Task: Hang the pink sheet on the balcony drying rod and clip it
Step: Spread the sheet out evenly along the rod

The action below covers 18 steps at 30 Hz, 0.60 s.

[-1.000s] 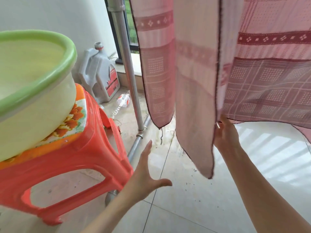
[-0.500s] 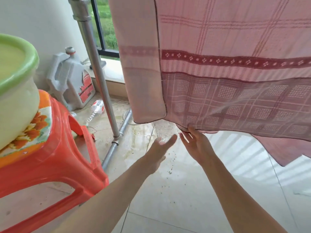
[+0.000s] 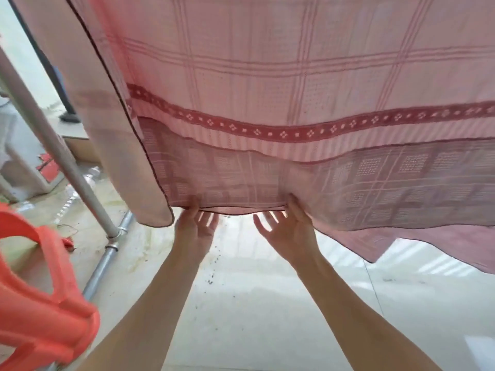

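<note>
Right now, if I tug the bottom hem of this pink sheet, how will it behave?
The pink sheet probably stays floppy: its hem sags between the left hand and right hand. It looks thin and light, since daylight glows through the weave. The loose corner at right will likely swing rather than hold shape.

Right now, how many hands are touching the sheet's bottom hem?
2. The left hand meets the pink sheet at its hem near the hanging left corner; the right hand touches the hem just beside it. Neither visibly grips; fingers look spread.
</note>
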### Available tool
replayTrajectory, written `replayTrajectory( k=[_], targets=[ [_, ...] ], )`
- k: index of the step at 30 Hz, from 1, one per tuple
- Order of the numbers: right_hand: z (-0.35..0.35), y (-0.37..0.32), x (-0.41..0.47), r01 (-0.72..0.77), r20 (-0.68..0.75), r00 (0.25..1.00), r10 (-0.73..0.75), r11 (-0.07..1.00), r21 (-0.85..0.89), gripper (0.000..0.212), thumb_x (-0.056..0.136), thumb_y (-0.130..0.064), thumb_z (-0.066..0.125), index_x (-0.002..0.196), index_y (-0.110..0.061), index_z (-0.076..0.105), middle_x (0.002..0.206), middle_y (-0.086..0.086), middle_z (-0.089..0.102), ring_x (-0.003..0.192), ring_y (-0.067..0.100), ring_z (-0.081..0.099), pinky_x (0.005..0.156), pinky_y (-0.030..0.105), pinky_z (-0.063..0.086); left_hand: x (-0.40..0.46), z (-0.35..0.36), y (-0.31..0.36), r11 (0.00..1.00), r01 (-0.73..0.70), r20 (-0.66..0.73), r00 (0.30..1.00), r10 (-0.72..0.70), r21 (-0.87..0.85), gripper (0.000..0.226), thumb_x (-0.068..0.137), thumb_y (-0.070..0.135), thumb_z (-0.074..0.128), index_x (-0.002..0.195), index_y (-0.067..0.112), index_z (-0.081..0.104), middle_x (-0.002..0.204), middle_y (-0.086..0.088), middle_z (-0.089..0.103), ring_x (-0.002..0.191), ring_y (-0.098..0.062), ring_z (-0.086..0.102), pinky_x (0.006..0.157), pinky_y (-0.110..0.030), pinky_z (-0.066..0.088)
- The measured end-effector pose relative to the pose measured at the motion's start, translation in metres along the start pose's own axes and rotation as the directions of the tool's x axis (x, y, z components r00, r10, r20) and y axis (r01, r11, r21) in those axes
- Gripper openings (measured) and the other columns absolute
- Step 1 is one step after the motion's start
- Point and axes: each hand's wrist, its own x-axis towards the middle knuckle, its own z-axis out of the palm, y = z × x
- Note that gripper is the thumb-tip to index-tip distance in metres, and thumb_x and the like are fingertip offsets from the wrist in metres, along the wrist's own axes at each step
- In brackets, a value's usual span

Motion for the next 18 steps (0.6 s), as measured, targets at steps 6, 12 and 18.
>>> replayTrajectory(
  k=[6, 12, 18],
  targets=[
    [-0.034, -0.057, -0.019, 0.160, 0.005, 0.987, -0.161, 0.980, 0.115, 0.022, 0.070, -0.041, 0.068, 0.083, -0.023, 0.072, 0.106, 0.001, 0.067, 0.116, 0.021, 0.055, 0.099, 0.051, 0.039, 0.006, -0.003, 0.008, 0.990, -0.130, -0.148, 0.982, 0.121, -0.053, 0.020, 0.094, 0.010, 0.046, 0.081, 0.019, 0.058, 0.070, 0.009, 0.067, 0.080, -0.008, 0.060, 0.090, -0.029, 0.046],
    [-0.068, -0.091, -0.014, 0.218, -0.079, 0.974, -0.213, 0.973, 0.068, 0.018, 0.083, -0.009, 0.053, 0.074, -0.020, 0.065, 0.090, 0.000, 0.061, 0.100, 0.016, 0.055, 0.089, 0.037, 0.045, 0.003, 0.011, -0.014, 0.977, -0.163, -0.120, 0.982, 0.147, -0.140, 0.014, 0.094, 0.029, 0.049, 0.087, 0.019, 0.055, 0.089, 0.008, 0.057, 0.125, -0.002, 0.046, 0.101, -0.023, 0.041],
    [-0.078, -0.107, 0.004, 0.218, -0.128, 0.968, -0.216, 0.976, 0.000, 0.011, 0.090, -0.013, 0.053, 0.099, -0.011, 0.060, 0.087, -0.001, 0.068, 0.092, 0.013, 0.065, 0.080, 0.030, 0.050, -0.008, 0.033, -0.071, 0.988, -0.097, 0.036, 0.994, 0.102, -0.118, 0.030, 0.090, 0.032, 0.054, 0.117, 0.018, 0.055, 0.116, 0.002, 0.057, 0.114, -0.013, 0.055, 0.098, -0.039, 0.043]
  ],
)
